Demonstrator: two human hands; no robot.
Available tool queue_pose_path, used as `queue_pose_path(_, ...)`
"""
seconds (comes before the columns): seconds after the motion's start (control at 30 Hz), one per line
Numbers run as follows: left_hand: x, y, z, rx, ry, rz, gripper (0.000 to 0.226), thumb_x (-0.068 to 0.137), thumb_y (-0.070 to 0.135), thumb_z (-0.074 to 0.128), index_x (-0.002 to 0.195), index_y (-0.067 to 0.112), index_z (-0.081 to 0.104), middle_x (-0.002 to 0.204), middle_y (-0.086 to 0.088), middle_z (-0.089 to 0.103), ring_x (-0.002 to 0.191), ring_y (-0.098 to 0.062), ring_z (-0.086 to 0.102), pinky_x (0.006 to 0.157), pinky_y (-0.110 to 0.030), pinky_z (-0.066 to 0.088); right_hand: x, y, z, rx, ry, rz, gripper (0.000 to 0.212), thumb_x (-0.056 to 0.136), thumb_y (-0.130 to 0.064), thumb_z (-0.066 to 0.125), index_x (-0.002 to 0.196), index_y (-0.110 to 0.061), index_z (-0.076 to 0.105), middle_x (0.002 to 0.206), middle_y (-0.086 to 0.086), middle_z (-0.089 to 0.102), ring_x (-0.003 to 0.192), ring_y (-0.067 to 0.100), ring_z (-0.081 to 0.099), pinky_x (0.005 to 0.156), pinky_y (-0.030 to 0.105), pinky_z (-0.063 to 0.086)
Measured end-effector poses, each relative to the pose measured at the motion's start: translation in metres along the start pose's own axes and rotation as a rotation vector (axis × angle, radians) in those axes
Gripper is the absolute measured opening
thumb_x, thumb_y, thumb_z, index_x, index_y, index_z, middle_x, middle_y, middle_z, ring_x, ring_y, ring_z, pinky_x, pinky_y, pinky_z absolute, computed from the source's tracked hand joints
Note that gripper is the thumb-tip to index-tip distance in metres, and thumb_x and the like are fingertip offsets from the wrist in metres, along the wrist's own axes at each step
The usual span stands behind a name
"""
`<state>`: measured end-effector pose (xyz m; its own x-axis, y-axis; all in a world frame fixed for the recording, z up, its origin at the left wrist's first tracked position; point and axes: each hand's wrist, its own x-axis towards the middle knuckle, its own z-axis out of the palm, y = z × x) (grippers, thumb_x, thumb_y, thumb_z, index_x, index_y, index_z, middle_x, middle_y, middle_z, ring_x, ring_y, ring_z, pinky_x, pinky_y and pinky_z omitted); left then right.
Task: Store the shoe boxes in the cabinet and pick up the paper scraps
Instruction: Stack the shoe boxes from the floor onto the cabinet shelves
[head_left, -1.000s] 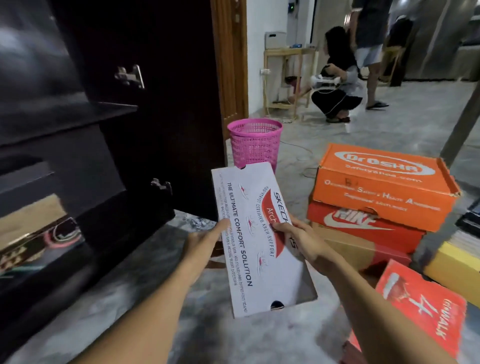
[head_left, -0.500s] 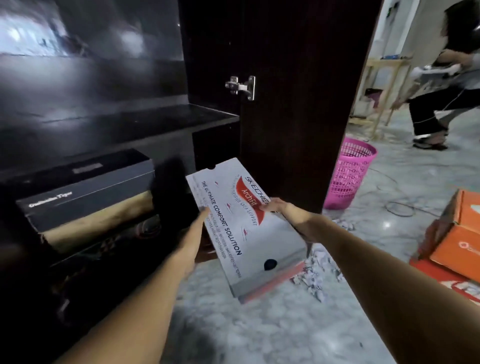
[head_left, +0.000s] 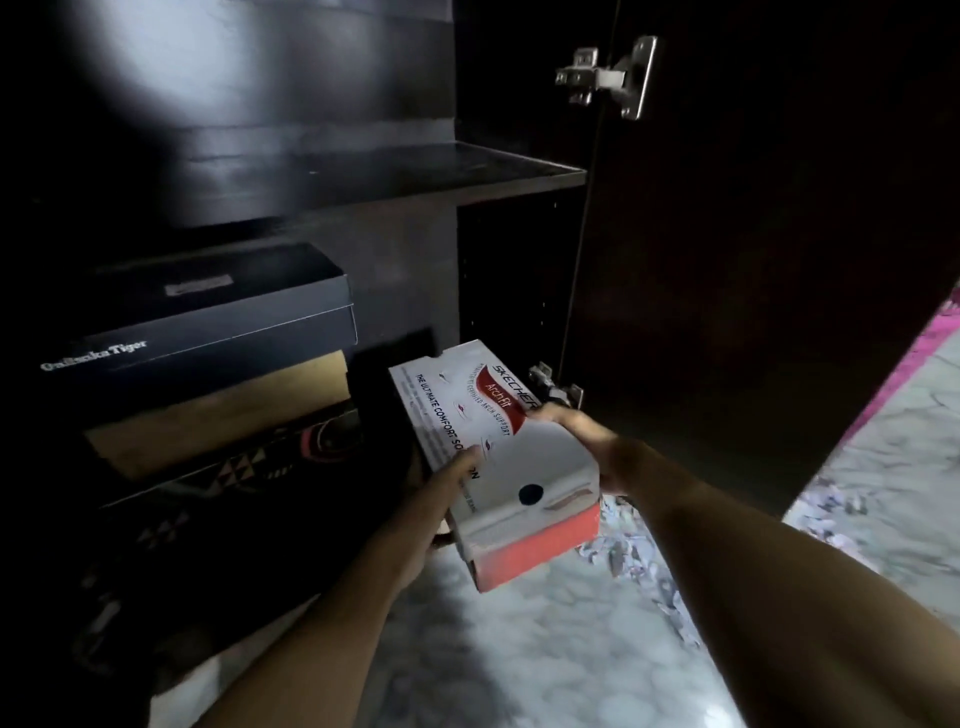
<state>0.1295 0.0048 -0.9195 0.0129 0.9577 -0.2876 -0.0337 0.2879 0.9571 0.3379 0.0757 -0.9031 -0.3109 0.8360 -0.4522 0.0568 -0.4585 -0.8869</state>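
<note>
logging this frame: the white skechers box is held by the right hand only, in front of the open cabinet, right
Wrong on the hands: the head view shows the left hand and the right hand both holding the white Skechers box, one on each side, in front of the open cabinet.

stacked boxes (head_left: 208, 374) left of shoe box (head_left: 493, 457)
</note>
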Motion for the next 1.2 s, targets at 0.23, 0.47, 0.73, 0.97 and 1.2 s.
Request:
queue_pose_path(0.23, 0.040, -0.031, 0.000, -0.005, -0.128, 0.018, 0.084, 0.071, 0.034, 0.083, 0.137, 0.053, 0.036, 0.119, 0.011, 0.069, 0.108, -0.019, 0.068, 0.076, -0.041, 0.060, 0.068, 0.014, -0.027, 0.068, -0.015, 0.012, 0.037, 0.096, -0.041, 0.048, 0.093, -0.007, 0.063, 0.071, 0.013, 0.066, 0.057, 0.022, 0.065, 0.051, 0.024, 0.050)
queue_pose_path(0.47, 0.082, -0.055, 0.024, 0.101, 0.043, 0.161, 0.088, 0.075, 0.008, 0.082, 0.146, 0.032, 0.036, 0.125, 0.003, 0.066, 0.111, -0.008, 0.063, 0.078, -0.012, 0.053, 0.124, 0.034, -0.044, 0.294, 0.422, 0.012, 0.043, 0.080, -0.035, 0.073, 0.108, -0.002, 0.073, 0.107, 0.020, 0.073, 0.082, 0.032, 0.067, 0.074, 0.040, 0.053)
queue_pose_path(0.73, 0.142, -0.044, 0.056, 0.204, 0.317, 0.224, 0.070, 0.082, 0.011, 0.075, 0.144, 0.014, 0.043, 0.124, -0.009, 0.066, 0.106, -0.017, 0.062, 0.085, -0.016, 0.047, 0.147, 0.062, -0.035, 0.267, 0.839, -0.042, 0.039, 0.097, -0.037, 0.050, 0.107, -0.003, 0.067, 0.101, 0.017, 0.065, 0.094, 0.033, 0.060, 0.085, 0.038, 0.045)
queue_pose_path(0.97, 0.179, -0.025, 0.049, 0.265, 0.247, 0.061, 0.069, 0.086, 0.029, 0.071, 0.146, 0.028, 0.038, 0.134, -0.010, 0.059, 0.118, -0.031, 0.060, 0.096, -0.050, 0.052, 0.158, 0.055, -0.006, 0.248, 0.657, -0.156, 0.023, 0.095, -0.028, 0.059, 0.110, -0.017, 0.046, 0.109, 0.016, 0.062, 0.099, 0.031, 0.062, 0.091, 0.044, 0.049)
queue_pose_path(1.2, 0.175, -0.009, 0.046, 0.377, 0.257, 0.023, 0.060, 0.090, 0.029, 0.068, 0.143, 0.017, 0.045, 0.135, -0.011, 0.057, 0.123, -0.032, 0.056, 0.099, -0.047, 0.051, 0.150, 0.049, -0.007, 0.236, 0.525, -0.141, 0.028, 0.094, -0.015, 0.060, 0.116, -0.019, 0.044, 0.093, 0.003, 0.057, 0.087, 0.017, 0.059, 0.098, 0.045, 0.049)
